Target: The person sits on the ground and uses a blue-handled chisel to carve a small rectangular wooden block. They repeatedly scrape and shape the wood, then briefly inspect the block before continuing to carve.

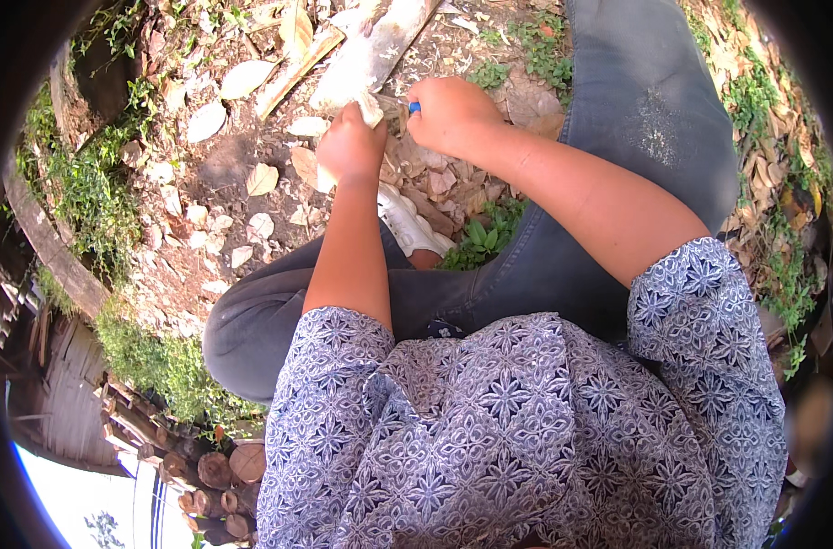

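Note:
My left hand (352, 146) is closed around a pale piece of wood (370, 111), which shows above the fingers and a little below the palm. Its far end meets a light-coloured log (370, 59) lying on the ground. To the right, my right hand (453, 114) is wrapped round a tool with a blue handle (414, 108). Only a small bit of blue shows at the fingers; any blade cannot be made out. The two hands are close together but apart.
Dry leaves (262, 179) and pale wood chips litter the soil. A split stick (299, 73) lies left of the log. My legs in dark trousers (636, 119) frame the spot, with a white shoe (405, 220) between them. Stacked logs (215, 471) stand at the lower left.

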Available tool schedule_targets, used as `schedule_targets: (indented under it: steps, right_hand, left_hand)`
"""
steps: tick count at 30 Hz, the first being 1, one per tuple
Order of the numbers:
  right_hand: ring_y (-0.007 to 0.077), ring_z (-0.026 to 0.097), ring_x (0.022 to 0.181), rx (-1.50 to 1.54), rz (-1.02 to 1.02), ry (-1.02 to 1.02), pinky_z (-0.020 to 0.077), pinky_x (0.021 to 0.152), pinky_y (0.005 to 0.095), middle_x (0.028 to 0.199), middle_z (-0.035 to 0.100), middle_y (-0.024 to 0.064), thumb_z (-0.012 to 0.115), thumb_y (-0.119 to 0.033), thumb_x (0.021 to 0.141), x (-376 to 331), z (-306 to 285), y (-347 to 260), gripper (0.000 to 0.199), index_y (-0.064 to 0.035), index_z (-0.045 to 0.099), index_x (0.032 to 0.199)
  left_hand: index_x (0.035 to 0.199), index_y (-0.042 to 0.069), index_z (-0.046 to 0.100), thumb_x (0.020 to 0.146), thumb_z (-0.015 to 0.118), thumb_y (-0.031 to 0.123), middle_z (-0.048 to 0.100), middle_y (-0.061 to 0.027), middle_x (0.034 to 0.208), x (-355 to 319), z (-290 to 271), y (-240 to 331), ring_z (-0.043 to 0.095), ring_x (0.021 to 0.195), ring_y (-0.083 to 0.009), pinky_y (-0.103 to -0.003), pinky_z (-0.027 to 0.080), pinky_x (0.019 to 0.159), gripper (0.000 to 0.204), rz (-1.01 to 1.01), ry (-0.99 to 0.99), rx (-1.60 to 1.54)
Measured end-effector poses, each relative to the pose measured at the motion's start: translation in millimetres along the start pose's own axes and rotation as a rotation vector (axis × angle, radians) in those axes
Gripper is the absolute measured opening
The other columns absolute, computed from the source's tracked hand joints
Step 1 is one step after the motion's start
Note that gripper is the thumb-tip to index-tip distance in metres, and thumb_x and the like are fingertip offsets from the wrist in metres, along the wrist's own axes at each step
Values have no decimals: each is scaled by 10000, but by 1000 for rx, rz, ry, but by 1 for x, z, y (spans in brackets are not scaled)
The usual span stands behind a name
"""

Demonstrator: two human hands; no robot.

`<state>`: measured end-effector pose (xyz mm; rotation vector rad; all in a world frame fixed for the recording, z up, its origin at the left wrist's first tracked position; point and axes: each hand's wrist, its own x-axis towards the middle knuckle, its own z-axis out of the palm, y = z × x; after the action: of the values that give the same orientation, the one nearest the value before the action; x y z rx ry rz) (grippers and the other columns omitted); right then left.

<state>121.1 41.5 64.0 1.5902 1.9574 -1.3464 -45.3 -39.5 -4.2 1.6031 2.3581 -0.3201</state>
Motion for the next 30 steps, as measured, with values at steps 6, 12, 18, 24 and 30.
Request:
schedule_targets:
  steps: [6, 12, 18, 24, 30]
  right_hand:
    - [305, 725, 924, 95, -60, 63, 575, 845, 425, 1022, 757, 115, 680, -308, 805, 12, -12, 33, 342, -167, 778, 1101]
    - [251, 734, 911, 15, -164, -5, 578, 828, 386, 983, 767, 93, 698, -336, 782, 23, -41, 38, 377, -184, 782, 1116]
    - [230, 742, 762, 19, -212, -101, 585, 779, 360, 865, 760, 134, 716, -263, 783, 33, -57, 23, 371, -93, 770, 1108]
    - [247, 740, 776, -52, -268, -24, 583, 770, 384, 854, 755, 126, 709, -245, 783, 39, -45, 21, 349, -79, 766, 1084]
    - [322, 727, 876, -126, -175, 14, 578, 812, 428, 938, 748, 149, 682, -228, 803, 18, -28, 2, 312, -94, 755, 1074]
  left_hand:
    - [1078, 143, 732, 762, 806, 465, 759, -88, 965, 1, -1, 2, 741, 834, -288, -420, 587, 722, 457, 4, -5, -19]
    - [933, 126, 628, 702, 871, 402, 747, -71, 931, -6, 2, 5, 736, 801, -303, -415, 587, 687, 434, 19, 111, -45]
    - [924, 117, 611, 697, 876, 389, 743, -75, 931, -7, 1, 3, 737, 809, -299, -415, 586, 683, 442, 21, 103, -46]
    - [916, 113, 601, 679, 887, 381, 739, -83, 921, -5, 0, 4, 736, 792, -304, -419, 586, 673, 458, 36, 68, -59]
    - [914, 109, 600, 688, 881, 383, 738, -83, 917, -4, 2, 2, 736, 784, -304, -422, 588, 668, 452, 34, 68, -50]
